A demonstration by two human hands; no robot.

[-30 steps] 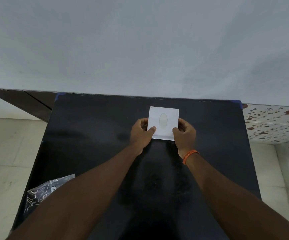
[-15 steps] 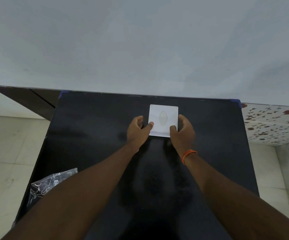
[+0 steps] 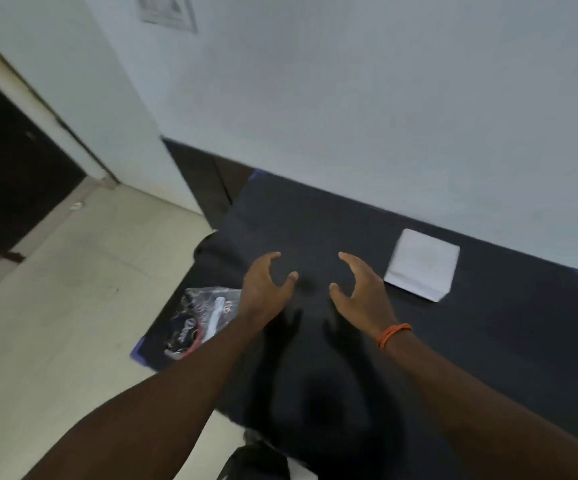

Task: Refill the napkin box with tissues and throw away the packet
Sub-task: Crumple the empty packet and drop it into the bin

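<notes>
The white square napkin box [image 3: 422, 264] rests on the black table [image 3: 488, 341], to the right of both hands. My left hand [image 3: 263, 289] and my right hand [image 3: 362, 294] hover over the table with fingers spread and curled, holding nothing. An orange band circles my right wrist. The crumpled clear plastic packet [image 3: 201, 320] with dark print lies at the table's left edge, just left of my left forearm. The frame is blurred by head motion.
A white wall stands behind the table. Pale tiled floor [image 3: 55, 323] spreads to the left, with a dark doorway [image 3: 7, 174] at the far left. A dark object [image 3: 256, 462] sits low at the table's near edge.
Both hands have let go of the napkin box and moved left, away from it. The view has swung left and tilted, bringing the packet, floor and doorway into sight.
</notes>
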